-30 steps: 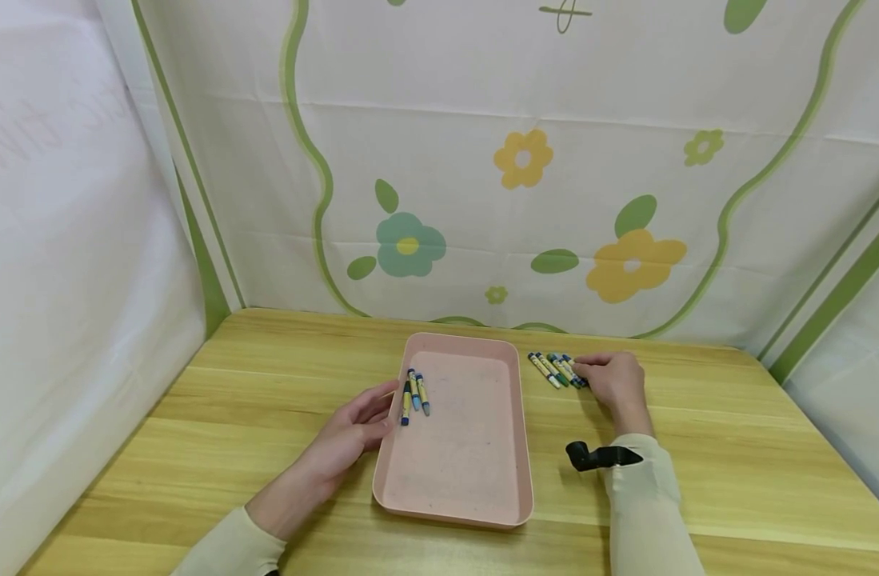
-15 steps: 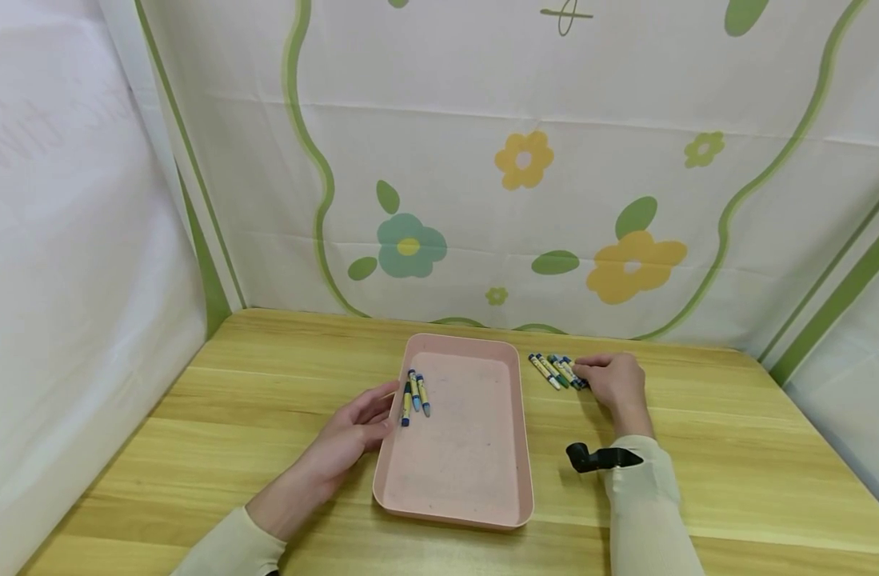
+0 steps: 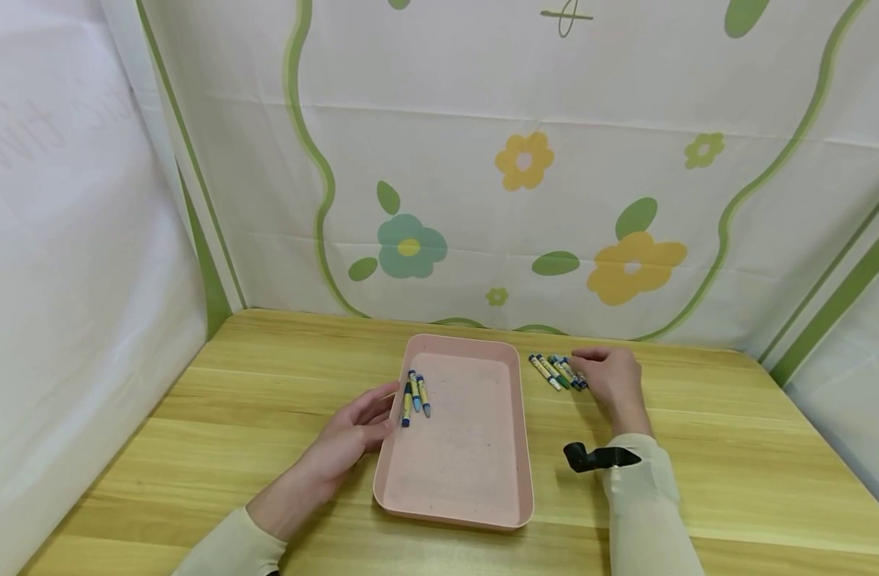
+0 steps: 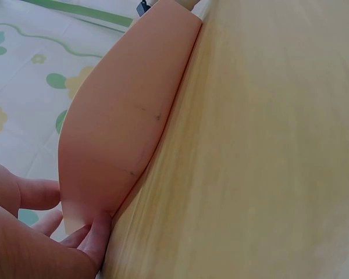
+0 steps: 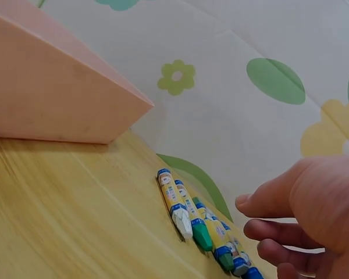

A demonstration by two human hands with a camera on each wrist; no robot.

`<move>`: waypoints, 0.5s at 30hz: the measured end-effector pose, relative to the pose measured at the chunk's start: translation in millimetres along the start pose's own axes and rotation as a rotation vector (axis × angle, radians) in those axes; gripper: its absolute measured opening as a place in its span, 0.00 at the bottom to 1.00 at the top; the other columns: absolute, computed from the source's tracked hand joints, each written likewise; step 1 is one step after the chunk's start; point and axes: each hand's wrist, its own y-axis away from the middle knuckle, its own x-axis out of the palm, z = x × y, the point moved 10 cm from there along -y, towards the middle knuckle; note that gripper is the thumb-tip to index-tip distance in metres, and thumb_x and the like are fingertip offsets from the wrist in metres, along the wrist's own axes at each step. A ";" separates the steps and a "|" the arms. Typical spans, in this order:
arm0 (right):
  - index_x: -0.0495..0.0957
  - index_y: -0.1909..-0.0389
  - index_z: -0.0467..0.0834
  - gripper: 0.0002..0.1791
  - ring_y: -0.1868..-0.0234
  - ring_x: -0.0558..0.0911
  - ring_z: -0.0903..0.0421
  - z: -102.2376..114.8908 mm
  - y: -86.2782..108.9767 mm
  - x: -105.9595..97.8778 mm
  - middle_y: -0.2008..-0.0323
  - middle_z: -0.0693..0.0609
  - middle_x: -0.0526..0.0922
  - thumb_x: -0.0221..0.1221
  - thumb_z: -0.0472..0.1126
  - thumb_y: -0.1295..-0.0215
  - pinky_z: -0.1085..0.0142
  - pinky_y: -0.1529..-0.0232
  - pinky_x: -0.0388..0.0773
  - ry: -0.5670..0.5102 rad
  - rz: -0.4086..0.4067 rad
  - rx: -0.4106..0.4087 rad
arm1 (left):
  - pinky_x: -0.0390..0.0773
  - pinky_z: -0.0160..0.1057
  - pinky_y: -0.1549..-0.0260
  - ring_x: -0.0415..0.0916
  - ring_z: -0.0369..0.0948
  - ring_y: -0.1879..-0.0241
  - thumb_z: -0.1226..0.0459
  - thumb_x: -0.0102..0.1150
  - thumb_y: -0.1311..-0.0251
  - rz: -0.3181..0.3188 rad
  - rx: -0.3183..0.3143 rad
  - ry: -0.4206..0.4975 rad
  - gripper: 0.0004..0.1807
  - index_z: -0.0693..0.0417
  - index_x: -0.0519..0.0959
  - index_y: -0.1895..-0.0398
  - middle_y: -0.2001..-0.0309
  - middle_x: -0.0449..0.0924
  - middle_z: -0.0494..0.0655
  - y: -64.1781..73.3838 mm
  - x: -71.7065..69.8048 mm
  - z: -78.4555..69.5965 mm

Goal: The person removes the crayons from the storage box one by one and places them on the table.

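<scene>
My left hand [image 3: 341, 436] touches the outer left wall of a pink tray [image 3: 461, 472] with fingers loosely extended, as the left wrist view also shows. Inside the tray, by that wall, lie three oil pastels [image 3: 414, 392] in yellow and blue wrappers. On the table right of the tray, several more oil pastels [image 3: 545, 372] lie side by side in a slanted row. My right hand [image 3: 614, 382] hovers at the row's right end. In the right wrist view, its thumb and fingers are apart and hold nothing, beside a white-tipped pastel [image 5: 174, 202], a green-tipped pastel [image 5: 193, 220] and others.
The wooden table [image 3: 756, 464] ends at a white cloth backdrop [image 3: 446, 144] printed with flowers. Another white cloth [image 3: 72, 240] hangs along the left side. A black camera mount [image 3: 601, 458] is strapped to my right wrist.
My right hand has lifted slightly, its fingertips moving up and a little left from the end of the pastel row. The left hand, the tray and the pastels in it stay put.
</scene>
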 end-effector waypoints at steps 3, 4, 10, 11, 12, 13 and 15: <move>0.87 0.40 0.43 0.22 0.33 0.79 0.40 4.8 1.4 1.0 0.36 0.38 0.84 0.64 0.52 0.26 0.46 0.32 0.75 -0.040 0.008 -0.002 | 0.76 0.51 0.30 0.66 0.54 0.22 0.68 0.56 0.25 0.000 -0.001 0.000 0.31 0.47 0.68 0.20 0.21 0.68 0.56 -0.5 -0.1 0.6; 0.86 0.40 0.43 0.22 0.33 0.79 0.40 6.5 1.6 1.1 0.36 0.38 0.84 0.64 0.52 0.26 0.46 0.33 0.76 -0.055 0.009 -0.003 | 0.76 0.52 0.30 0.66 0.54 0.22 0.68 0.56 0.25 0.000 0.000 0.001 0.31 0.47 0.68 0.20 0.21 0.68 0.56 -0.7 -0.1 0.8; 0.87 0.41 0.42 0.22 0.33 0.80 0.41 21.7 2.3 -2.3 0.37 0.38 0.85 0.65 0.51 0.27 0.48 0.34 0.76 -0.095 -0.015 -0.038 | 0.76 0.51 0.30 0.66 0.54 0.22 0.69 0.56 0.25 -0.002 0.002 0.002 0.31 0.47 0.68 0.20 0.21 0.68 0.56 -0.8 -0.4 0.4; 0.87 0.41 0.41 0.22 0.33 0.80 0.41 24.4 2.6 -2.8 0.38 0.38 0.85 0.65 0.51 0.27 0.48 0.34 0.77 -0.099 -0.017 -0.044 | 0.76 0.51 0.30 0.66 0.54 0.22 0.69 0.56 0.25 0.001 0.005 -0.001 0.31 0.47 0.68 0.20 0.21 0.68 0.57 -0.5 -0.2 0.0; 0.87 0.41 0.41 0.22 0.33 0.80 0.41 27.3 3.1 -3.2 0.38 0.38 0.86 0.65 0.50 0.27 0.48 0.34 0.77 -0.102 -0.017 -0.052 | 0.76 0.51 0.30 0.67 0.54 0.22 0.69 0.56 0.25 0.000 0.004 0.000 0.32 0.47 0.68 0.20 0.21 0.68 0.57 -0.6 -0.4 0.0; 0.87 0.41 0.41 0.22 0.33 0.80 0.41 30.0 3.7 -3.4 0.39 0.38 0.86 0.65 0.50 0.27 0.49 0.34 0.77 -0.105 -0.016 -0.059 | 0.76 0.50 0.31 0.66 0.54 0.22 0.69 0.56 0.25 0.001 0.005 0.000 0.32 0.47 0.68 0.20 0.21 0.67 0.57 -0.7 -0.4 0.0; 0.86 0.40 0.40 0.22 0.33 0.80 0.42 34.3 5.3 -2.2 0.38 0.38 0.86 0.66 0.50 0.27 0.50 0.35 0.77 -0.126 -0.002 -0.065 | 0.76 0.51 0.30 0.66 0.55 0.22 0.68 0.56 0.25 0.010 0.009 -0.003 0.32 0.48 0.67 0.19 0.20 0.67 0.58 -0.7 0.2 -0.5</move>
